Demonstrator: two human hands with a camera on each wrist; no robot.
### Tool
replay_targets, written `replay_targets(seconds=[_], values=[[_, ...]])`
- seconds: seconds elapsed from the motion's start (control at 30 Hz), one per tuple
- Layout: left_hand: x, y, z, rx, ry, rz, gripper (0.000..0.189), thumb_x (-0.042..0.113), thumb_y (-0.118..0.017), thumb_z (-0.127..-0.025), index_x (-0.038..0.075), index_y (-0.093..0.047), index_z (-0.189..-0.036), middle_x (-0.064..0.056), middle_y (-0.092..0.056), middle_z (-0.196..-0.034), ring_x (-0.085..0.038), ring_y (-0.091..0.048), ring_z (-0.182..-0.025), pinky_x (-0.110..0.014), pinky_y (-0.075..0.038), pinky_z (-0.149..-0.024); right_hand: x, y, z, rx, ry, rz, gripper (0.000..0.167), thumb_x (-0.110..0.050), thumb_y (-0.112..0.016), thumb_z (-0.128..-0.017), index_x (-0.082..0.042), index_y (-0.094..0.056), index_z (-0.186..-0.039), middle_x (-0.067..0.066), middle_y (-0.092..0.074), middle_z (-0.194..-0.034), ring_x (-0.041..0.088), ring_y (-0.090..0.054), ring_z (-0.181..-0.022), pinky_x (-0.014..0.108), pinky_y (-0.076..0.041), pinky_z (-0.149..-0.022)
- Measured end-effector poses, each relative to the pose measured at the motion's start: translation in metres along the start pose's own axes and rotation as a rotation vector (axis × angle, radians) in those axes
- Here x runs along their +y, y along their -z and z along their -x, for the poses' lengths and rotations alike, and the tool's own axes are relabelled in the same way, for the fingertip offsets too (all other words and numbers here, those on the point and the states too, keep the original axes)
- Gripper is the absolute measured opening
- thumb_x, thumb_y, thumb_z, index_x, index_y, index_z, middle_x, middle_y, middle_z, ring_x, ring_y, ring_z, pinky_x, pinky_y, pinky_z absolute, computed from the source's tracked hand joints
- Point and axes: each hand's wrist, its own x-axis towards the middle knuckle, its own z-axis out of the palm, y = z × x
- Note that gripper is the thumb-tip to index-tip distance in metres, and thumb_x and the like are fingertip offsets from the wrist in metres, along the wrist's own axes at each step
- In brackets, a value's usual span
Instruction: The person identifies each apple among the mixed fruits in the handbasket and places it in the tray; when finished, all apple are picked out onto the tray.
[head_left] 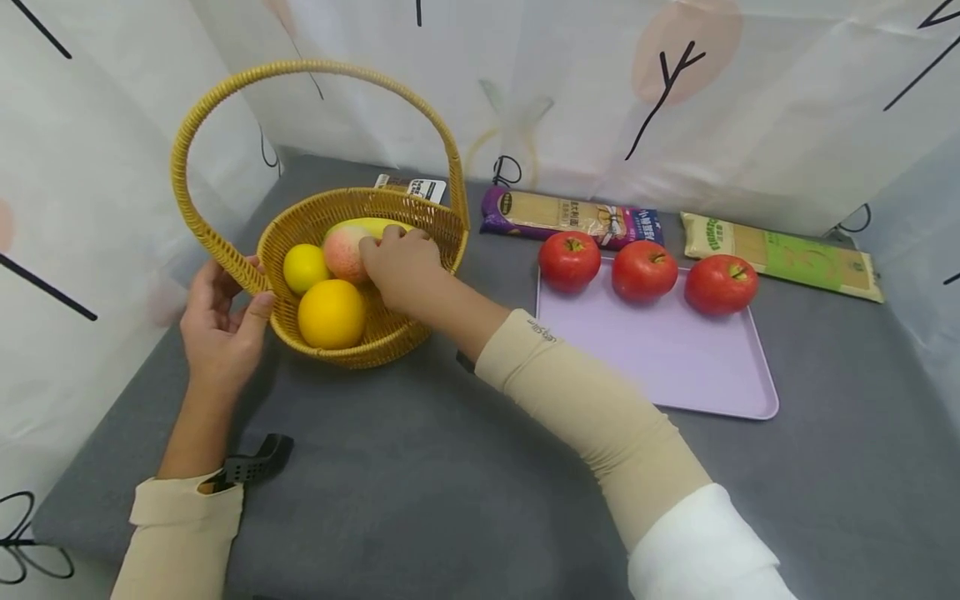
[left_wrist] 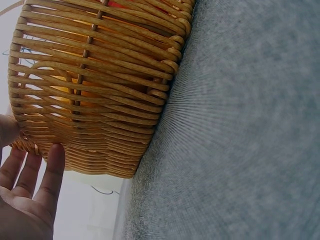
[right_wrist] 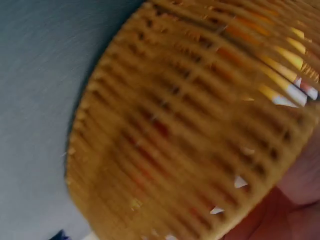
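Note:
A yellow wicker basket (head_left: 390, 343) with a tall handle stands at the back left of the table. My left hand (head_left: 225, 329) holds its left side at the handle's base, the fingers against the weave in the left wrist view. My right hand (head_left: 405, 262) reaches over the rim into the basket, fingers bent down. Its index finger meets the right side of a pink peach (head_left: 345, 254); the fingertips are hidden, so I cannot tell what they hold. An orange (head_left: 332, 315), a lemon (head_left: 305, 268) and a long yellow fruit (head_left: 371, 223) lie around the peach.
Right of the basket lies a lilac tray (head_left: 660, 358), three red apples (head_left: 643, 271) lined up along its far edge. Behind are a purple noodle pack (head_left: 570, 218) and a green one (head_left: 787, 254). A printed curtain (head_left: 570, 100) hangs behind the grey table (head_left: 435, 483).

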Motion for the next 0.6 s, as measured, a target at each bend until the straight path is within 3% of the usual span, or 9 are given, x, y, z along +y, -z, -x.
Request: replay_targets(seconds=[0.17, 0.3, 0.4, 0.6], values=[[0.000, 0.000, 0.000, -0.003, 0.017, -0.007, 0.056, -0.016, -0.063, -0.087, -0.002, -0.051, -0.140, -0.021, -0.059, -0.127, -0.025, -0.058, -0.110, -0.019, -0.053, -0.088, -0.008, -0.003, -0.005, 0.012, -0.064, 0.045, 0.049, -0.031, -0.056, -0.099, -0.009, -0.043, -0.141, 0.027, -0.045, -0.140, 0.054, -0.051, -0.120, 0.048, -0.058, -0.084], [-0.001, 0.001, 0.000, 0.001, 0.032, 0.000, 0.057, -0.017, -0.062, -0.087, -0.002, -0.051, -0.141, -0.021, -0.059, -0.127, -0.024, -0.058, -0.110, -0.018, -0.053, -0.088, -0.003, -0.011, -0.002, 0.073, -0.049, 0.013, 0.043, -0.024, -0.059, -0.098, -0.012, -0.042, -0.134, 0.022, -0.049, -0.128, 0.044, -0.057, -0.102, 0.039, -0.059, -0.073], [-0.002, 0.001, 0.000, 0.001, 0.029, -0.003, 0.057, -0.017, -0.062, -0.086, -0.002, -0.051, -0.140, -0.021, -0.059, -0.127, -0.024, -0.058, -0.109, -0.018, -0.053, -0.087, 0.003, -0.016, -0.001, 0.124, -0.034, -0.056, 0.046, -0.023, -0.065, -0.094, -0.015, -0.040, -0.131, 0.015, -0.048, -0.118, 0.033, -0.054, -0.089, 0.035, -0.057, -0.064], [-0.001, 0.002, 0.000, 0.002, 0.023, -0.003, 0.057, -0.018, -0.062, -0.086, -0.003, -0.051, -0.140, -0.021, -0.060, -0.127, -0.025, -0.058, -0.109, -0.019, -0.053, -0.088, 0.010, -0.022, -0.004, 0.142, -0.031, -0.197, 0.068, -0.024, -0.075, -0.084, -0.018, -0.035, -0.139, 0.013, -0.046, -0.121, 0.030, -0.051, -0.093, 0.037, -0.055, -0.063]])
